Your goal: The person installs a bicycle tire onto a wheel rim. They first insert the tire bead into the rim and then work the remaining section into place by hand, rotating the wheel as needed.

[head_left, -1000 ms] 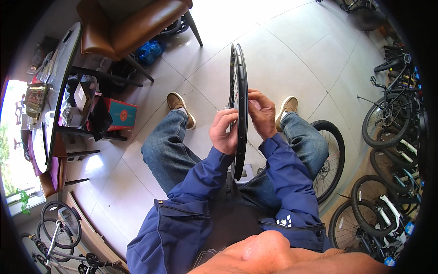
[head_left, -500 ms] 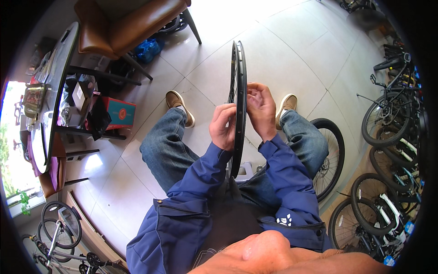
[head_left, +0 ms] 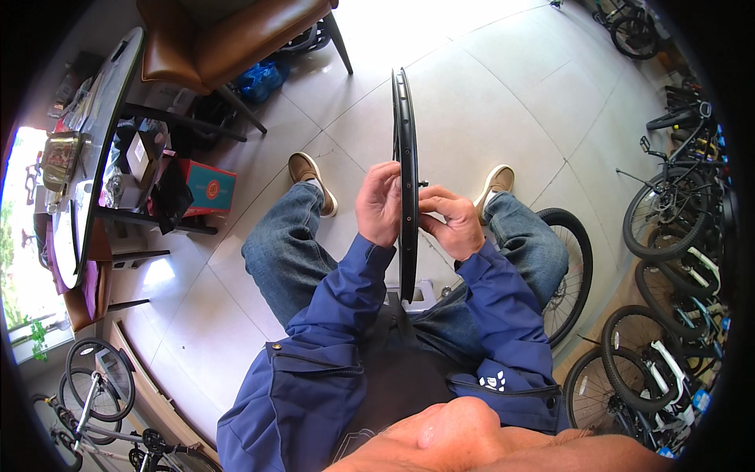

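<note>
Handling a tyreless wheel at close quarters

Nearest to me, a seated person in a blue jacket (head_left: 326,315) has a bare black wheel (head_left: 407,189) upright, edge-on, between the knees. The left hand (head_left: 381,203) is half closed against its left side; the rim hides the fingertips, so I cannot tell what they grip. The right hand (head_left: 454,224) is partly curled at the right side, thumb and forefinger close together and pointing to the rim; whether anything is pinched there, I cannot tell. A tyred wheel (head_left: 585,271) lies beside the right knee.

Farther off, to the left, a red-and-teal box (head_left: 211,187) sits under a table (head_left: 67,259), a black bag (head_left: 171,197) against it; the contents of both are hidden. On the tabletop stands an amber see-through container (head_left: 61,161), its contents too blurred to name. Beyond are a blue plastic bag (head_left: 262,81) and a brown chair (head_left: 236,43); bicycles (head_left: 664,208) crowd the right wall.

Compared with half a second ago, the right hand is lower and more tightly curled, the left slightly higher, and a hub end (head_left: 424,183) now shows beside the rim.
</note>
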